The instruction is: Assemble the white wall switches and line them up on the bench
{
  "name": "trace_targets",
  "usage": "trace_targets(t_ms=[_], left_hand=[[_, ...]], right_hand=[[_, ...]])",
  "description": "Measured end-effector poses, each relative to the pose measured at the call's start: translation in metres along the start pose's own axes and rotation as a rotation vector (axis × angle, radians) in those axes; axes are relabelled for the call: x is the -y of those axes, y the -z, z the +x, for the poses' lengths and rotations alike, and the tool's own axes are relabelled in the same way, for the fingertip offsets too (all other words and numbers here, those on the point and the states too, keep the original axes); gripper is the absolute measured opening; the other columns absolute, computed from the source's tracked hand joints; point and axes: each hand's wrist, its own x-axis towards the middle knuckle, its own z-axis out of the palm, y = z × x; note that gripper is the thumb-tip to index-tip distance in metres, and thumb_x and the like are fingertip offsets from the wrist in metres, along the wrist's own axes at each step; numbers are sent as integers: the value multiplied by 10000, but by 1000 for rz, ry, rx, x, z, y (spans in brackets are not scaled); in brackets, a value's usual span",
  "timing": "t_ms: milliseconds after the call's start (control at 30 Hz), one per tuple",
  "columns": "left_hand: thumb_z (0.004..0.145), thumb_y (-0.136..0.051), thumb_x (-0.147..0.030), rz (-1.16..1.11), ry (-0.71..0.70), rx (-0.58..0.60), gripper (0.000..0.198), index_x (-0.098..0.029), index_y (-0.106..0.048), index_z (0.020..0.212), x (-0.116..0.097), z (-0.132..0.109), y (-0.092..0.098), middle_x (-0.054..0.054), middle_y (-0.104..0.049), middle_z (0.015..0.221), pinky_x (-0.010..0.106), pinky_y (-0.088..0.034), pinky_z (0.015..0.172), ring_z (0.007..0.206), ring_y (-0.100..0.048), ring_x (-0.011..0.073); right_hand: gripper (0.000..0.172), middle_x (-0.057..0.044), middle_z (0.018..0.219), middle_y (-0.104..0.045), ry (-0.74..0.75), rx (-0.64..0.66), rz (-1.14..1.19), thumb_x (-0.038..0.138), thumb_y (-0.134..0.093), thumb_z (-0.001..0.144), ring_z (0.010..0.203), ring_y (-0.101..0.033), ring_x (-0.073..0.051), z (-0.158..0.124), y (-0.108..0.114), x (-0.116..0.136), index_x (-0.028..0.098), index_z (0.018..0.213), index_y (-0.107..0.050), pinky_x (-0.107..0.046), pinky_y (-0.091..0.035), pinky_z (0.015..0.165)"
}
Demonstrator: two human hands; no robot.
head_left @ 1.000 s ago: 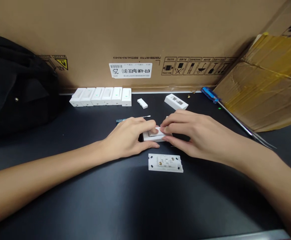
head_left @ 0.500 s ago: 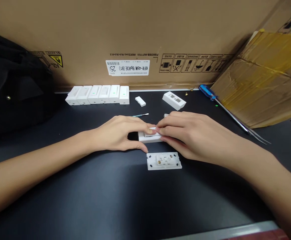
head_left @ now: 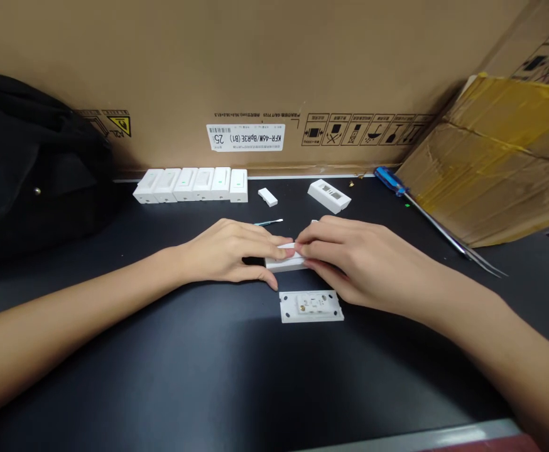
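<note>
Smooth plastic switches (head_left: 203, 185) sit on a matt benchtop (head_left: 161, 376) against rough cardboard (head_left: 161, 75).

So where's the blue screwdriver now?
In the head view, the blue-handled metal screwdriver lies far right on the black tabletop, beside the yellow-taped cardboard flap.

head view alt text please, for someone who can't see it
The left hand and right hand hold a white wall switch between them on a black workbench, just behind a white switch base with brass screws. Six white switches sit in a row before a cardboard box.
</note>
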Motion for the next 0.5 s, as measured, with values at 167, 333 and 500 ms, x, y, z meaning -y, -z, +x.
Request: trace_targets(t_ms=[167,333,500], left_hand=[[1060,-628,-407,134,-3,-17,342,-250,-725,1348,-2,1,-1,72,-772,1318,384,-617,994,1154,-754,248],[1119,-464,-361,253,87,42,362,-212,-728,1318,-10,2,0,83,-797,1110,327,-569,848,993,-730,217],[1112,-432,-289,339,132,-9,323,-172,-697,1256,-12,2,-2,74,-769,1048,298,-537,782,894,-715,189]], right_hand=[[298,-122,1204,-744,-2,-38,-8,286,-505,1074,1053,-711,-264,-2,-3,-14,163,1145,-767,-416,-574,909],[296,-140,1196,-743,-91,-71,-114,304,-530,1052,1057,-714,-284,-3,4,-25,156,1165,-761,-404,-556,861],[180,-42,929,-769,-125,52,177,298,-622,988,792,-700,-176,-11,20,-38,194,1005,-768,-294,-518,706]])
